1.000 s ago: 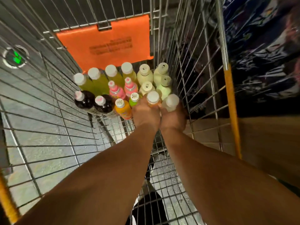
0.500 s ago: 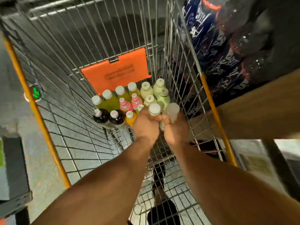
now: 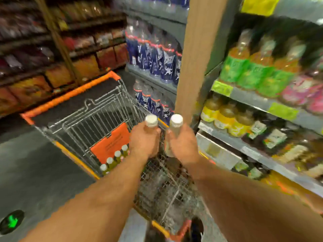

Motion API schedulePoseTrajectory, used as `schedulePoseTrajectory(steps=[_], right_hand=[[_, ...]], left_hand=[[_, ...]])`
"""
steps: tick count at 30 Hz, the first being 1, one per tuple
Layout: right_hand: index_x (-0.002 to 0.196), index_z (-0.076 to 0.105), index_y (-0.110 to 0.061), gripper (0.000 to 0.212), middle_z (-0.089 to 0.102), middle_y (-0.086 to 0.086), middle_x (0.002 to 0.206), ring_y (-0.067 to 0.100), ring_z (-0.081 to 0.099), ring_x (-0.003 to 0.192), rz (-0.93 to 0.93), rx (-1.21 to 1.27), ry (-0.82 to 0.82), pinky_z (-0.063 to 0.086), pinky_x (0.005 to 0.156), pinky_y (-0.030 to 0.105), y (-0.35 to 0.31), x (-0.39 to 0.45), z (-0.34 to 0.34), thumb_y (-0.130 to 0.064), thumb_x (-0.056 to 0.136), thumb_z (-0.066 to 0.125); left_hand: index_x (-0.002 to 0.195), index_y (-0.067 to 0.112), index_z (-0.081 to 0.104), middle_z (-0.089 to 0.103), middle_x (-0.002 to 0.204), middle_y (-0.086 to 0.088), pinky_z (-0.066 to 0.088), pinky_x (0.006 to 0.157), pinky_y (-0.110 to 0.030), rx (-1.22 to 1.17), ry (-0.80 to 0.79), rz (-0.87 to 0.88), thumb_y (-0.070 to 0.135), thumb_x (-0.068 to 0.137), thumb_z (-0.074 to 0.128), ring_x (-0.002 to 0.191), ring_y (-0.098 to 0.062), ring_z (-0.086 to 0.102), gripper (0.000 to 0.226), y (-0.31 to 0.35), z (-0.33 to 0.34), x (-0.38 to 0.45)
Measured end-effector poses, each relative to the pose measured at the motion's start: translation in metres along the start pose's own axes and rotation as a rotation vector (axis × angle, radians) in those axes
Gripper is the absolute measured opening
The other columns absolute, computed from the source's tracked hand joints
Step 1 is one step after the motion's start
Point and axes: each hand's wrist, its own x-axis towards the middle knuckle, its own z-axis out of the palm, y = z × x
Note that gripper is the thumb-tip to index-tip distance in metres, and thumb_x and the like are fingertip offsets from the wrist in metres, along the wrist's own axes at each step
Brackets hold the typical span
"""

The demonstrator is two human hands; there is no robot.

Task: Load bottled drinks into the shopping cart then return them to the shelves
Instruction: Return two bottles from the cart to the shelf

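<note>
2 bottles are held upright at the centre of the frame, above the right rim of the shopping cart point(image 3: 111, 79): the left hand point(image 3: 145, 140) is wrapped around the body of a white-capped bottle point(image 3: 151, 121), and the right hand point(image 3: 182, 145) is clenched around a second pale bottle point(image 3: 176, 124), whose lower body shows below the palm. Each bottle is gripped low, so the capped necks stand free and could tilt if the grip were loosened while the bottles are carried rightward. The shelves point(image 3: 251, 99) at the right of the frame are packed with rows of drinks, so neighbouring bottles could be knocked over if the 2 are pushed in without a gap being found first; no free slot can be made out through the blur. More bottles point(image 3: 114, 157) remain in the cart at lower centre, standing close together against the orange flap point(image 3: 111, 145), and could be toppled if the cart were jolted.
</note>
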Motion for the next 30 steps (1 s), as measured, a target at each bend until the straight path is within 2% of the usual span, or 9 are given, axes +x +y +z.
schedulePoseTrajectory(steps=[2, 4, 6, 9, 13, 20, 23, 27, 30], right_hand=[[0.116, 0.054, -0.009, 0.04, 0.062, 0.018, 0.115, 0.037, 0.058, 0.108, 0.053, 0.05, 0.02, 0.045, 0.084, 0.039, -0.018, -0.012, -0.049, -0.04, 0.092, 0.059], [0.115, 0.056, -0.009, 0.04, 0.063, 0.017, 0.115, 0.036, 0.058, 0.109, 0.041, 0.053, 0.088, 0.046, 0.084, 0.038, -0.031, -0.022, -0.098, -0.041, 0.091, 0.06], [0.112, 0.056, -0.008, 0.042, 0.065, 0.016, 0.113, 0.036, 0.059, 0.108, 0.039, 0.035, 0.153, 0.046, 0.082, 0.037, -0.04, -0.034, -0.145, -0.044, 0.09, 0.06], [0.113, 0.056, -0.01, 0.045, 0.065, 0.015, 0.113, 0.036, 0.059, 0.107, 0.077, 0.014, 0.222, 0.046, 0.081, 0.037, -0.038, -0.055, -0.211, -0.048, 0.089, 0.059], [0.108, 0.06, -0.013, 0.039, 0.067, 0.014, 0.108, 0.036, 0.062, 0.101, 0.103, 0.002, 0.338, 0.045, 0.075, 0.034, -0.016, -0.093, -0.3, -0.046, 0.088, 0.06], [0.114, 0.055, -0.015, 0.049, 0.062, 0.013, 0.115, 0.035, 0.059, 0.105, 0.252, -0.056, 0.458, 0.048, 0.083, 0.039, 0.069, -0.175, -0.452, -0.055, 0.085, 0.059], [0.11, 0.057, -0.018, 0.041, 0.065, 0.009, 0.11, 0.032, 0.061, 0.1, 0.298, -0.077, 0.496, 0.051, 0.083, 0.037, 0.114, -0.217, -0.517, -0.05, 0.085, 0.06], [0.098, 0.055, -0.02, 0.029, 0.061, 0.002, 0.092, 0.027, 0.06, 0.089, 0.33, -0.091, 0.565, 0.043, 0.069, 0.029, 0.177, -0.273, -0.596, -0.047, 0.087, 0.061], [0.087, 0.05, -0.022, 0.024, 0.052, -0.005, 0.076, 0.022, 0.057, 0.08, 0.385, -0.141, 0.606, 0.036, 0.055, 0.024, 0.221, -0.312, -0.642, -0.043, 0.087, 0.06]], left_hand=[[0.067, 0.032, 0.059, 0.065, 0.069, 0.013, 0.043, 0.062, -0.026, 0.028, -0.038, 0.083, 0.038, 0.075, 0.076, 0.08, -0.023, 0.066, 0.02, 0.042, -0.018, -0.02], [0.084, 0.027, 0.067, 0.073, 0.09, -0.001, 0.049, 0.073, -0.032, 0.071, -0.081, 0.176, 0.042, 0.078, 0.073, 0.09, -0.028, 0.066, 0.017, 0.082, -0.028, -0.04], [0.102, 0.023, 0.068, 0.072, 0.105, -0.006, 0.051, 0.084, -0.037, 0.128, -0.123, 0.272, 0.045, 0.081, 0.07, 0.1, -0.029, 0.064, 0.03, 0.121, -0.031, -0.061], [0.111, 0.02, 0.066, 0.07, 0.111, -0.007, 0.051, 0.088, -0.039, 0.194, -0.162, 0.399, 0.051, 0.083, 0.067, 0.107, -0.032, 0.062, 0.041, 0.174, -0.024, -0.097], [0.11, 0.019, 0.067, 0.07, 0.113, -0.009, 0.047, 0.082, -0.033, 0.226, -0.228, 0.562, 0.052, 0.085, 0.066, 0.107, -0.031, 0.062, 0.041, 0.238, 0.002, -0.154], [0.1, 0.015, 0.067, 0.07, 0.108, -0.014, 0.043, 0.075, -0.034, 0.313, -0.353, 0.742, 0.056, 0.085, 0.066, 0.103, -0.035, 0.063, 0.044, 0.325, 0.082, -0.289], [0.097, 0.01, 0.069, 0.071, 0.107, -0.017, 0.047, 0.079, -0.036, 0.263, -0.426, 0.785, 0.047, 0.086, 0.068, 0.101, -0.034, 0.064, 0.039, 0.353, 0.122, -0.355], [0.102, 0.012, 0.068, 0.071, 0.108, -0.014, 0.049, 0.08, -0.033, 0.221, -0.531, 0.81, 0.049, 0.087, 0.067, 0.102, -0.033, 0.065, 0.04, 0.384, 0.179, -0.448], [0.098, 0.015, 0.066, 0.07, 0.103, -0.011, 0.044, 0.073, -0.029, 0.224, -0.615, 0.839, 0.053, 0.086, 0.065, 0.09, -0.028, 0.062, 0.04, 0.404, 0.221, -0.516]])
